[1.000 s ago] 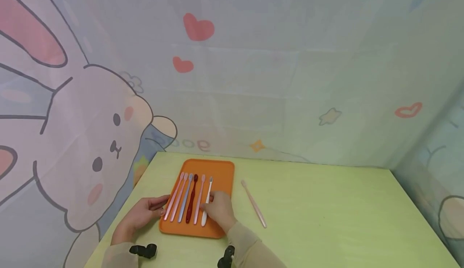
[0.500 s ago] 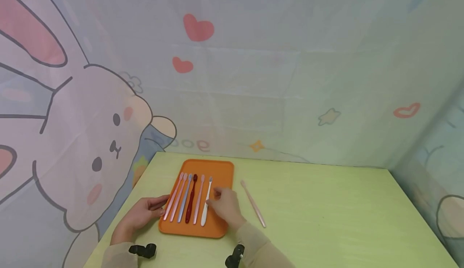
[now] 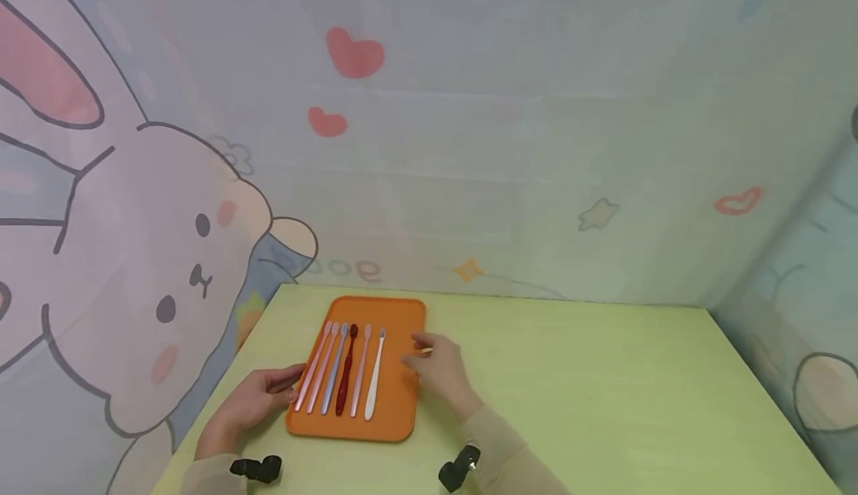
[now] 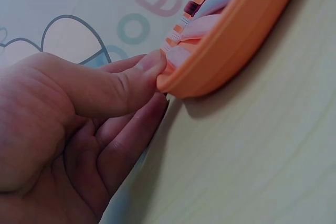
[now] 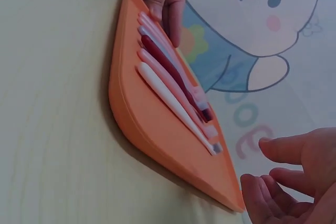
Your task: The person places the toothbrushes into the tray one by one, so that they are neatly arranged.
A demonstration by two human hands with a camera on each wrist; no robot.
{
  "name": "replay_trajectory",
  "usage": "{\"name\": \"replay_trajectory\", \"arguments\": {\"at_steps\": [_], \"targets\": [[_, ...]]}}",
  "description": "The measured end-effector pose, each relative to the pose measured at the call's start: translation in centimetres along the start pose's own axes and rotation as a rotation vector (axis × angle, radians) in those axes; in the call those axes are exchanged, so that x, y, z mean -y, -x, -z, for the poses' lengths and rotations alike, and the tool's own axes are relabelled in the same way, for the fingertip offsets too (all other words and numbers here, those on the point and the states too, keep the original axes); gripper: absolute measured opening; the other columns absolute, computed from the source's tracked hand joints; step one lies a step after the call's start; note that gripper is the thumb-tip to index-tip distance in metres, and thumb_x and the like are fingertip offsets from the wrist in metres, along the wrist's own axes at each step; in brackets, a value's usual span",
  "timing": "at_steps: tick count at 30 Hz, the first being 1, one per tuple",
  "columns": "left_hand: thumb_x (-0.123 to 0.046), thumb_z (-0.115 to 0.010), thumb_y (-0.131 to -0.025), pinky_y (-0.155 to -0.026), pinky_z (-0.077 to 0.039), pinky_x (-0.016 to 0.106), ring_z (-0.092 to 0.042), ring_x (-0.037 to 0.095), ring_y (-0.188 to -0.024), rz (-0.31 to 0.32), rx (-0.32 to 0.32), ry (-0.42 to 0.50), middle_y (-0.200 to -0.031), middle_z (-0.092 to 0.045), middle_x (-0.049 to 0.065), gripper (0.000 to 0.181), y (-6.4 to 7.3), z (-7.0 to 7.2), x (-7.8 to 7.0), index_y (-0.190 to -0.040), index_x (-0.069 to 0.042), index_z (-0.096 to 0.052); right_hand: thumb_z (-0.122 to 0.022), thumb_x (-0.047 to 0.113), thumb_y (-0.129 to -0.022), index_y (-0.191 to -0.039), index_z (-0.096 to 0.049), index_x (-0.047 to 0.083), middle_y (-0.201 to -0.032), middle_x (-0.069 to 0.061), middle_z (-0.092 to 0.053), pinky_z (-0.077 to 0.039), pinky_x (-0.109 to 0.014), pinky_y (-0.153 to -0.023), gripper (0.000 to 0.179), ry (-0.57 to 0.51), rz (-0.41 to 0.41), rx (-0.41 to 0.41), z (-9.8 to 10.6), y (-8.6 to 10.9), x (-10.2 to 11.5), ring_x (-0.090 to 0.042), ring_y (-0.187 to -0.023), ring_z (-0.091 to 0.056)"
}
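Observation:
An orange tray (image 3: 397, 406) holds a row of toothbrushes, heads toward the back. From the left lie two pink ones, a pale blue toothbrush (image 3: 334, 369), a dark red toothbrush (image 3: 345, 379), another pink toothbrush (image 3: 360, 372) and, rightmost, a white toothbrush (image 3: 373, 391). My left hand (image 3: 251, 402) pinches the tray's left rim, thumb on top; the thumb (image 4: 115, 87) shows on the rim in the left wrist view. Over the tray's right edge is my right hand (image 3: 445, 372), holding nothing, thumb and fingers apart in the right wrist view.
The tray stands on a pale green table (image 3: 590, 391), near its left side. Behind and beside the table hangs a printed cloth (image 3: 509, 145) with a rabbit and hearts. Tray surface shows right of the white toothbrush.
My right hand has let go of the white toothbrush and moved right to the tray's edge. The loose pink toothbrush on the table is now hidden by that hand and arm. My left hand stays.

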State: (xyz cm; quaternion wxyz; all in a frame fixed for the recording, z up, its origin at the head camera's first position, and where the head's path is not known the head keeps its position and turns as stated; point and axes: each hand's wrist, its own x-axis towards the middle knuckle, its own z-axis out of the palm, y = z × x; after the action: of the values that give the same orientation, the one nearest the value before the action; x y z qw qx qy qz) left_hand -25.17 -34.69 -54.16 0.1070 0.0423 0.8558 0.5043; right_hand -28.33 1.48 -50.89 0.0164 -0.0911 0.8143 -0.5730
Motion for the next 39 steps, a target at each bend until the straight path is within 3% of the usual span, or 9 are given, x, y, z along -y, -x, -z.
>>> {"name": "replay_trajectory", "arguments": {"at_steps": [6,10,14,23,27,39], "targets": [[-0.004,-0.073,-0.1,-0.097,-0.054,0.021,-0.063,0.034,-0.133,0.011,-0.01,-0.021,-0.148,-0.061,0.023,0.053,0.2,0.3,0.0,-0.149,0.008,-0.057,-0.08,0.011,-0.093,-0.138,-0.07,-0.002,-0.125,-0.024,-0.072,-0.063,-0.034,-0.074,0.048,0.029,0.016,-0.046,2.3,-0.2,-0.6,-0.03,-0.102,-0.074],[-0.003,-0.073,-0.099,-0.098,-0.055,0.023,-0.063,0.035,-0.134,0.009,-0.016,-0.018,-0.149,-0.06,0.024,0.053,0.0,0.4,0.1,-0.149,0.008,-0.058,-0.078,0.013,-0.096,-0.142,-0.067,0.0,-0.133,-0.023,-0.068,-0.061,-0.04,-0.087,0.05,-0.019,-0.037,-0.028,3.7,0.0,-1.1,-0.03,-0.111,-0.069],[-0.002,-0.073,-0.099,-0.095,-0.054,0.019,-0.063,0.034,-0.133,0.008,-0.019,-0.011,-0.149,-0.06,0.024,0.053,-0.1,0.4,0.2,-0.149,0.008,-0.058,-0.078,0.015,-0.097,-0.144,-0.065,0.0,-0.135,-0.022,-0.067,-0.059,-0.045,-0.093,0.051,0.014,-0.054,-0.012,5.0,0.1,-1.8,-0.032,-0.114,-0.068],[-0.005,-0.074,-0.099,-0.097,-0.054,0.019,-0.063,0.033,-0.134,0.023,-0.02,-0.018,-0.149,-0.061,0.022,0.053,0.0,0.6,0.1,-0.149,0.006,-0.058,-0.082,0.011,-0.089,-0.138,-0.068,-0.005,-0.126,-0.022,-0.072,-0.061,-0.045,-0.093,0.053,0.118,-0.062,0.02,7.1,0.5,-2.9,-0.036,-0.112,-0.073],[-0.006,-0.074,-0.1,-0.097,-0.054,0.018,-0.062,0.034,-0.135,0.021,-0.013,-0.011,-0.15,-0.06,0.022,0.054,0.0,0.7,0.1,-0.15,0.006,-0.058,-0.083,0.008,-0.089,-0.137,-0.068,-0.005,-0.127,-0.023,-0.072,-0.06,-0.047,-0.094,0.052,0.107,-0.086,0.026,7.9,1.0,-3.2,-0.038,-0.116,-0.071],[-0.004,-0.072,-0.1,-0.096,-0.055,0.02,-0.06,0.035,-0.136,0.018,-0.004,0.003,-0.151,-0.058,0.024,0.054,0.4,0.8,0.3,-0.15,0.007,-0.056,-0.081,0.004,-0.089,-0.137,-0.068,-0.006,-0.128,-0.023,-0.072,-0.064,-0.038,-0.078,0.051,0.07,-0.139,0.063,8.5,1.6,-4.3,-0.032,-0.111,-0.071]]}}
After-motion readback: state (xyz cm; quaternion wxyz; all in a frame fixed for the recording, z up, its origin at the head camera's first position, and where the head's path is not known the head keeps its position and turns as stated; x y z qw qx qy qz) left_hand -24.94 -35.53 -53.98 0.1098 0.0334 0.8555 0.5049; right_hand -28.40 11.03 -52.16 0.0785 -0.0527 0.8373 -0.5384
